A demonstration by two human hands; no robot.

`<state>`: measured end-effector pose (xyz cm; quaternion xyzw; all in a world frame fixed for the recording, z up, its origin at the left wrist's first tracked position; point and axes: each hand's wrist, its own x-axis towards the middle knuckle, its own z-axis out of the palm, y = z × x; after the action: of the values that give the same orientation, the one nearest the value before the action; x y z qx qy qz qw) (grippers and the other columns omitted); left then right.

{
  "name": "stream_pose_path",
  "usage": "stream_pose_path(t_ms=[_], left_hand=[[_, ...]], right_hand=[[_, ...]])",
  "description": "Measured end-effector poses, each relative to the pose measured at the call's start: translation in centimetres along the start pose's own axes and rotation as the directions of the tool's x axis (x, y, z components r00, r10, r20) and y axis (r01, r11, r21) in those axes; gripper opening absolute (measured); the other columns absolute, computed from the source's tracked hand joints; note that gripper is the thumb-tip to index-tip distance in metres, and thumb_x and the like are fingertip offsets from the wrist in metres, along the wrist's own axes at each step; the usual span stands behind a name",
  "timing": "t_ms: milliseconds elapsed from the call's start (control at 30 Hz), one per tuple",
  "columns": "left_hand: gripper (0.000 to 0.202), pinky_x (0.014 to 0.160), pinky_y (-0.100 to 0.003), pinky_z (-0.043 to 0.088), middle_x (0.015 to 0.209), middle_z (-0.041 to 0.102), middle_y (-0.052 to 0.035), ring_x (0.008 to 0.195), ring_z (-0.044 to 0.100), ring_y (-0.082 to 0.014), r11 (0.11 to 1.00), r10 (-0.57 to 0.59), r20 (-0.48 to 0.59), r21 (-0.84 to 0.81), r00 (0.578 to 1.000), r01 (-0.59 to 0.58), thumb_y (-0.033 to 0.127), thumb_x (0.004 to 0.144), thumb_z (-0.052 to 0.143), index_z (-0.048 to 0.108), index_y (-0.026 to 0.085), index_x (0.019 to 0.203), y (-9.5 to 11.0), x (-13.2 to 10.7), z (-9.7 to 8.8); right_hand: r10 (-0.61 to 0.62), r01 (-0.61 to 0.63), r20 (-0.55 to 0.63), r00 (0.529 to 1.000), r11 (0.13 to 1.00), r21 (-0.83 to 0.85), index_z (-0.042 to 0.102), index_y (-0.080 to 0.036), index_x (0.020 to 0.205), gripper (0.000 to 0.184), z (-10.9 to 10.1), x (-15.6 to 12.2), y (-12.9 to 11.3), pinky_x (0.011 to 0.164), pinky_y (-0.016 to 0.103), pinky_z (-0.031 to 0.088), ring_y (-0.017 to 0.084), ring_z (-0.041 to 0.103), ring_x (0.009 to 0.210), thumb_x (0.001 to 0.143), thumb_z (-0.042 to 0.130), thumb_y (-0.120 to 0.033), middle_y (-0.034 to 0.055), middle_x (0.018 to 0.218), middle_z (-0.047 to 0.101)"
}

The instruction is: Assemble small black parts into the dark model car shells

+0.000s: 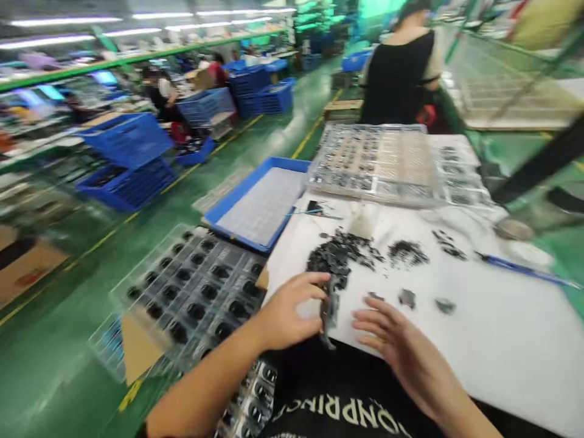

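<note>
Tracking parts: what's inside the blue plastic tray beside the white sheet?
The blue plastic tray holds a pale gridded insert, no parts visible on it. The insert covers the tray floor, which cannot be seen.

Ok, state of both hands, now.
Left hand: closed, holding a dark part.
Right hand: open, holding nothing.

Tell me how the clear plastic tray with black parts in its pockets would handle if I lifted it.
The clear plastic tray looks like thin moulded sheet, so it's probably light and flexible. The black parts seem loose in its pockets, so they might shift if it tilts. One edge seems to rest on tan cardboard, so it may rock.
</note>
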<state>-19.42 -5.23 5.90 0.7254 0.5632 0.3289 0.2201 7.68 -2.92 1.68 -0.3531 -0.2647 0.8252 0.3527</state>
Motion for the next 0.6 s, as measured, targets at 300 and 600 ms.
stream_pose_path(t_ms=[300,600], left_hand=[[0.048,0.116,-0.05,0.029,0.137,0.056,-0.0101,0.128,0.05,-0.0255,0.969,0.223,0.279,-0.163,0.934,-0.183,0.026,0.08,0.066,0.056,0.025,0.128,6.4,4.1,10.8],[0.033,0.091,-0.042,0.053,0.113,0.064,-0.0135,0.104,0.062,-0.0269,0.967,0.012,0.16,0.248,0.987,-0.052,0.028,0.088,0.059,0.059,0.017,0.119,2.5,4.4,9.9]], right_hand=[[-0.084,0.135,-0.207,0.975,0.96,0.246,0.073,-0.022,0.101,0.03,-1.8,-3.1,-1.0,0.067,0.028,0.055,0.017,0.065,0.072,0.076,0.08,-0.038,0.0039,0.089,0.07],[-0.044,0.125,-0.337,0.94,0.967,0.222,0.071,-0.019,0.094,0.025,-5.4,-3.4,-2.1,0.052,0.021,0.054,0.013,0.06,0.065,0.076,0.08,-0.034,0.0021,0.088,0.064]])
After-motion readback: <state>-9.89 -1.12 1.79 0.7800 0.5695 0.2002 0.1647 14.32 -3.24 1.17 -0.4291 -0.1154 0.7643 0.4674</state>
